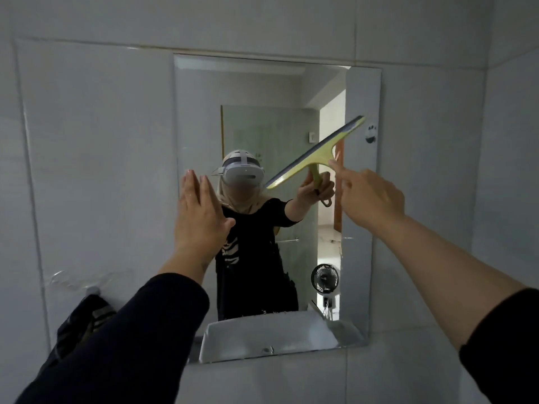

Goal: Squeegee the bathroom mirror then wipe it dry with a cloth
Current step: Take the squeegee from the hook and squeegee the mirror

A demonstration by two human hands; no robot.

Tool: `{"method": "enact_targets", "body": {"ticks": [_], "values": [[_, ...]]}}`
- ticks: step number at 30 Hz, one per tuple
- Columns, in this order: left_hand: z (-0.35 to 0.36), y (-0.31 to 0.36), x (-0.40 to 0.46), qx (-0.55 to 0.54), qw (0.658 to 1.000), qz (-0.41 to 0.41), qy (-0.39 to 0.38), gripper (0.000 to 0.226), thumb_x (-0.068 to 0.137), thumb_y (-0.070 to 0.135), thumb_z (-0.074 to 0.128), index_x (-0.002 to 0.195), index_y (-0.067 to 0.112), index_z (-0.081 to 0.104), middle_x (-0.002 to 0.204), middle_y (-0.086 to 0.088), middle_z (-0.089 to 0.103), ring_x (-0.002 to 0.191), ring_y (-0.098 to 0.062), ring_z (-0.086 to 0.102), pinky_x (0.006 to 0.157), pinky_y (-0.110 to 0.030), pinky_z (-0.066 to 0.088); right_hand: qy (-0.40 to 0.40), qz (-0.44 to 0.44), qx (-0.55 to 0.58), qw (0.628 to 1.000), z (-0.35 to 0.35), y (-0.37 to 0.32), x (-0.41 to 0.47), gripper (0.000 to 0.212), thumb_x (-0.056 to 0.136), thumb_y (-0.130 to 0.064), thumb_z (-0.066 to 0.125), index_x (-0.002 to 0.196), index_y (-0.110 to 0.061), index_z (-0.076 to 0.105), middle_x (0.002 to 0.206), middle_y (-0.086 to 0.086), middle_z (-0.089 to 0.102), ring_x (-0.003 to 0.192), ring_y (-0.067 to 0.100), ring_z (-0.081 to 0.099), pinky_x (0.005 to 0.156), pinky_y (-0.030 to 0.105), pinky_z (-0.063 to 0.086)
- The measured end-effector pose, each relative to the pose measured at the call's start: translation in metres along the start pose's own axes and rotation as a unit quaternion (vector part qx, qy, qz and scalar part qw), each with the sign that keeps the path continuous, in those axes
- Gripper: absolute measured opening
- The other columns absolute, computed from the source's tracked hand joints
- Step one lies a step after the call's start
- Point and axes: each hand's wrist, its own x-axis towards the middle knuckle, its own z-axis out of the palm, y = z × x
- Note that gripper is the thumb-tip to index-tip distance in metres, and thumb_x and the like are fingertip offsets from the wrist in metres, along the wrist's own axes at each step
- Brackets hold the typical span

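The mirror (262, 88) hangs frameless on the pale tiled wall, reflecting a person in a headset and black top. A yellow-green squeegee (320, 150) lies tilted against the glass in its upper right part, blade running from lower left to upper right. My right hand (370, 196) is shut on the squeegee's handle, index finger stretched along its head. The handle itself shows only in the reflection. My left hand (198, 217) rests flat and open, fingers together, on the mirror's left edge.
A dark cloth (84, 322) hangs from a wall hook at the lower left, below some clear tape on the tile. The mirror reflects a white basin (268, 333), a small black fan (324, 278) and an open doorway. Tiled wall surrounds the mirror.
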Motion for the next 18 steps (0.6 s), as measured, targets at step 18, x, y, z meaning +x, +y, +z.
{"method": "enact_targets", "body": {"ticks": [18], "values": [[-0.033, -0.03, 0.031, 0.064, 0.992, 0.087, 0.063, 0.059, 0.09, 0.032, 0.056, 0.142, 0.016, 0.032, 0.153, -0.01, 0.021, 0.138, -0.031, 0.022, 0.109, -0.048, 0.03, 0.009, 0.176, 0.333, 0.926, 0.07, -0.052, -0.085, 0.054, 0.096, -0.017, 0.039, 0.144, -0.04, 0.029, 0.077, -0.001, 0.057, 0.072, 0.028, 0.063, 0.066, 0.043, 0.056]]}}
